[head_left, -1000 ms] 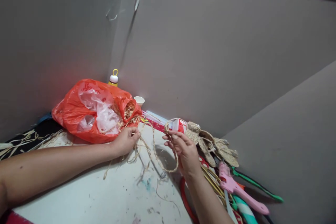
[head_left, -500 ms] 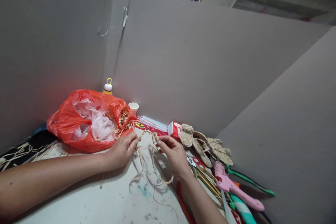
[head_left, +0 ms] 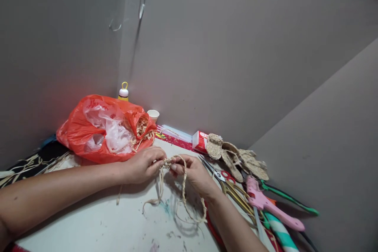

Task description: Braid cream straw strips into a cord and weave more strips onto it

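My left hand [head_left: 143,164] and my right hand [head_left: 190,171] meet above the white table [head_left: 118,224], both pinching a braided straw cord [head_left: 184,189] at its top. The cord's loop and loose pale strands hang down and trail onto the tabletop between my wrists. An orange plastic bag [head_left: 100,128] holding loose straw and clear plastic lies just behind my left hand.
Along the right edge lie woven straw pieces [head_left: 236,157], red-handled scissors [head_left: 224,175], a pink glue gun [head_left: 265,204], a green-handled tool and a red-white box [head_left: 200,141]. A paper cup [head_left: 153,115] and a yellow-capped bottle [head_left: 123,91] stand at the grey partition corner.
My hands have come together: the right hand moved left and down with the cord, and both now pinch it at one spot. The view shifted slightly.
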Demonstrator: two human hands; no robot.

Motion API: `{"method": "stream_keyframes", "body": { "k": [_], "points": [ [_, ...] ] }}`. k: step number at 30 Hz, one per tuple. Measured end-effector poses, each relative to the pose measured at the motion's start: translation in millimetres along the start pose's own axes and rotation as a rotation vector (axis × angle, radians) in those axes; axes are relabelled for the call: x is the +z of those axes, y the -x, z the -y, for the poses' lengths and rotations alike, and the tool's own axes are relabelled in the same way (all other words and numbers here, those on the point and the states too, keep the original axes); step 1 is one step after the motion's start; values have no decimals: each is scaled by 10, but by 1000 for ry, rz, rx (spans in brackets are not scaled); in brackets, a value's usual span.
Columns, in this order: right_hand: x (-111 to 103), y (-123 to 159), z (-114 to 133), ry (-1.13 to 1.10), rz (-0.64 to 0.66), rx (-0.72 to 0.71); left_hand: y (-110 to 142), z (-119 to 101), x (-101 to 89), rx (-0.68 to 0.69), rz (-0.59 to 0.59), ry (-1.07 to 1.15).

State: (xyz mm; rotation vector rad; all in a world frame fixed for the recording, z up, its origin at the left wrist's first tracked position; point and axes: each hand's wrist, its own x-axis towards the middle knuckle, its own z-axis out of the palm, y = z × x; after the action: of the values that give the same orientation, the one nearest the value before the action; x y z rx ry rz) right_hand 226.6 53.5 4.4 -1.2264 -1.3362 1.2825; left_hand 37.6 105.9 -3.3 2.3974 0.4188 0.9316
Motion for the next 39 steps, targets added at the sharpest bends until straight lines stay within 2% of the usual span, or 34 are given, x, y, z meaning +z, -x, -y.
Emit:
{"method": "stream_keyframes", "body": {
  "k": [3, 7, 9, 13, 16, 18, 22, 24, 25, 28, 30, 35, 39],
  "points": [
    [0, 11, 20, 113, 19, -17, 29, 5, 30, 23, 14, -48],
    [9, 35, 50, 314, 116, -136, 74, 3, 84, 51, 58, -114],
    [23, 34, 42, 350, 57, -172, 82, -4, 102, 45, 49, -130],
    [43, 1, -5, 257, -165, -137, 56, -32, 99, 28, -71, -118],
    [28, -8, -2, 175, -202, -100, 42, -45, 84, 12, -130, -92],
    [14, 10, 26, 148, -134, -48, 56, -40, 86, 16, -119, -97],
    [1, 64, 74, 219, 118, 27, 108, -26, 116, 74, -17, -128],
    [-7, 65, 67, 196, 171, 30, 113, -26, 127, 71, 2, -114],
    [-14, 56, 57, 139, 143, 28, 107, -27, 128, 48, -9, -98],
    [-47, 11, 16, -81, -83, -11, 72, -20, 122, -70, -78, -33],
    [-67, -10, -5, -150, -174, -33, 57, -11, 119, -137, -101, -1],
    [-75, -12, -37, -66, -112, 23, 76, -12, 134, -163, -77, -2],
    [-80, -32, -44, -100, -289, -78, 70, -24, 141, -163, -70, 14]
  ]
}}
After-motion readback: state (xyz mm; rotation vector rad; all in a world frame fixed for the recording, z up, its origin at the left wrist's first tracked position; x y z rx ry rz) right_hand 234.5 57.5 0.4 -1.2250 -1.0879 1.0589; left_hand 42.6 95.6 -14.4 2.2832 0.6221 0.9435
